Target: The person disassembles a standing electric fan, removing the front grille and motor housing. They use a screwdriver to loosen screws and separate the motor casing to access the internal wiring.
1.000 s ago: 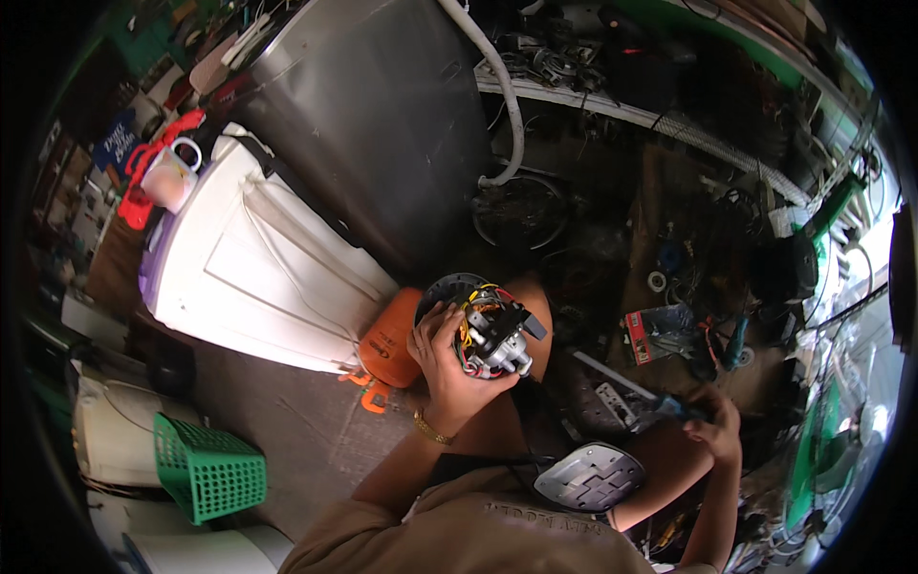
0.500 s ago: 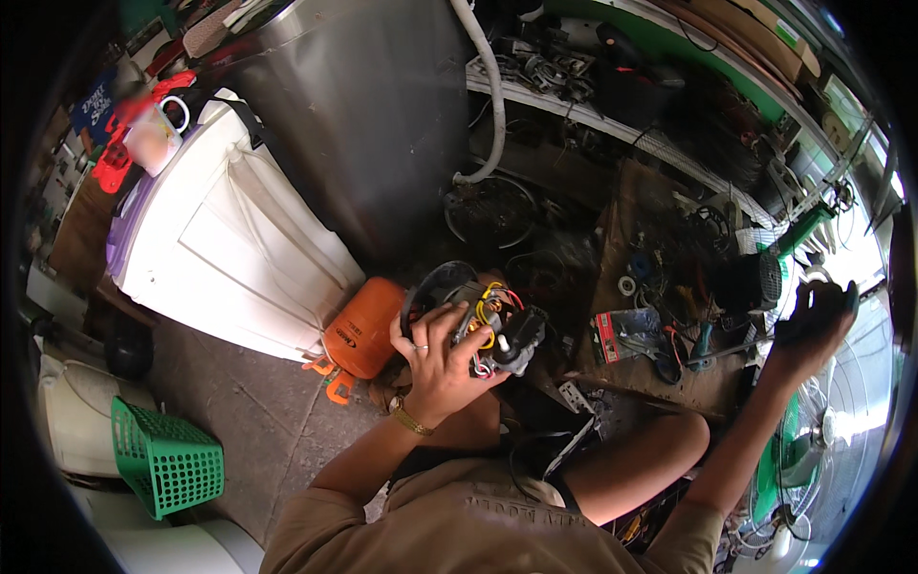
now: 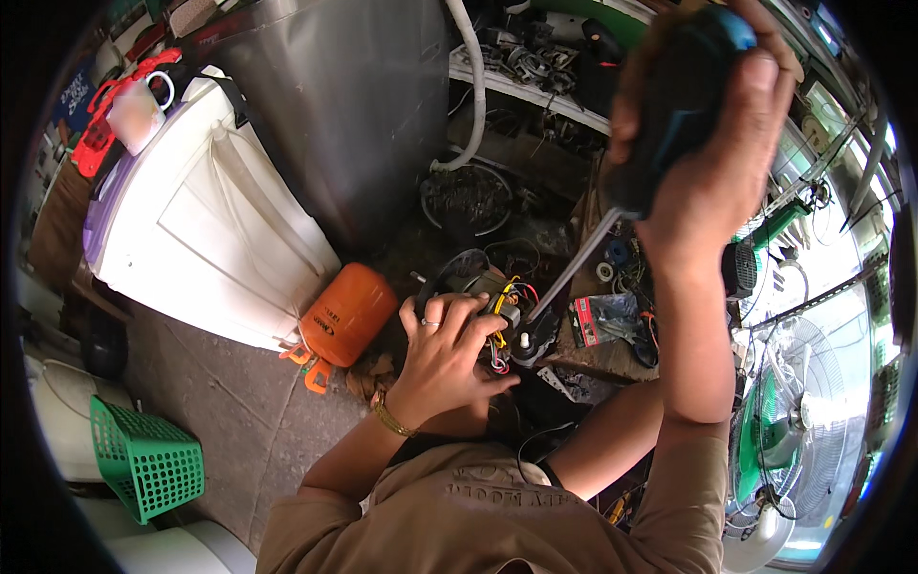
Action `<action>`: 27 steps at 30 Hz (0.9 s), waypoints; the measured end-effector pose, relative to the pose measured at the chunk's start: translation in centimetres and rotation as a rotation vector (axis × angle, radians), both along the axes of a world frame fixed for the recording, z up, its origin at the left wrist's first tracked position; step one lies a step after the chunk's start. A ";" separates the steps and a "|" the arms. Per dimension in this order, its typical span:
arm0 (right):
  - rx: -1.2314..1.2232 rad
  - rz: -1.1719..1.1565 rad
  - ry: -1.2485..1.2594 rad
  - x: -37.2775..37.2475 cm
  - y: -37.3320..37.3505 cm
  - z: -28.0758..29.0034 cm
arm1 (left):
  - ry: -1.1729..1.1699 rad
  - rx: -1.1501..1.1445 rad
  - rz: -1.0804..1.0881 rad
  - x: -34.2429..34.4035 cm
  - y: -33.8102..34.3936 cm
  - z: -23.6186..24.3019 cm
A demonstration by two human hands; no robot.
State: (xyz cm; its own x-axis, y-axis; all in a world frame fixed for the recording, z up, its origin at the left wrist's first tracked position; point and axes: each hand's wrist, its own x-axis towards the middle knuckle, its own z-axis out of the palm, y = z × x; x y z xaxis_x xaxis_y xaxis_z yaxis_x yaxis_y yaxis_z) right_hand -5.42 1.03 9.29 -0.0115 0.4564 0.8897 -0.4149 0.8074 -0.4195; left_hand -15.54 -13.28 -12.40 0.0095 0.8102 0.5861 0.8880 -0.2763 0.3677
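My left hand [image 3: 442,352] grips an electric fan motor [image 3: 525,354] above my lap, fingers over its top and thumb at its lower edge. Yellow and red wires [image 3: 521,290] stick out of the motor beside a black part with a white knob. In my raised right hand [image 3: 712,196] is a screwdriver [image 3: 579,260] with a thick black and teal handle. Its metal shaft slants down and left, the tip at the motor's black part. Whether the tip sits on a screw is too small to tell.
An orange canister [image 3: 348,314] stands left of my hand, before a white bin [image 3: 206,225]. A wooden board [image 3: 598,361] with a packaged item [image 3: 604,320] lies at right. Farther right is a fan with a wire guard [image 3: 813,402]. A green basket [image 3: 153,464] is at lower left.
My right hand has come from the far right, up and inward, and now holds the screwdriver with its shaft reaching the motor. My left hand still holds the motor.
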 end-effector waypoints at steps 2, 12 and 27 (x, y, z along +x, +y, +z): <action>0.044 0.055 -0.084 -1.2 -0.4 -0.8 | -0.068 0.007 -0.046 -0.3 -0.3 0.6; -0.059 0.443 -0.109 -3.2 0.5 -5.7 | -0.103 0.049 -0.056 -0.6 0.1 -0.1; 0.037 0.267 -0.437 -2.7 -3.4 -3.7 | -0.124 0.040 -0.082 -0.4 0.0 -0.6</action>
State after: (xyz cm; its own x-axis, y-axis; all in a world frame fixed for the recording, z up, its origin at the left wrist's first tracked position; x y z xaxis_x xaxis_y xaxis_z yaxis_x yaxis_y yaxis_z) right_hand -8.15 -2.36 5.54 -0.4983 0.3553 0.7908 -0.4008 0.7144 -0.5736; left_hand -15.90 -13.28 -12.98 0.0007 0.7859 0.6183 0.8103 -0.3628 0.4602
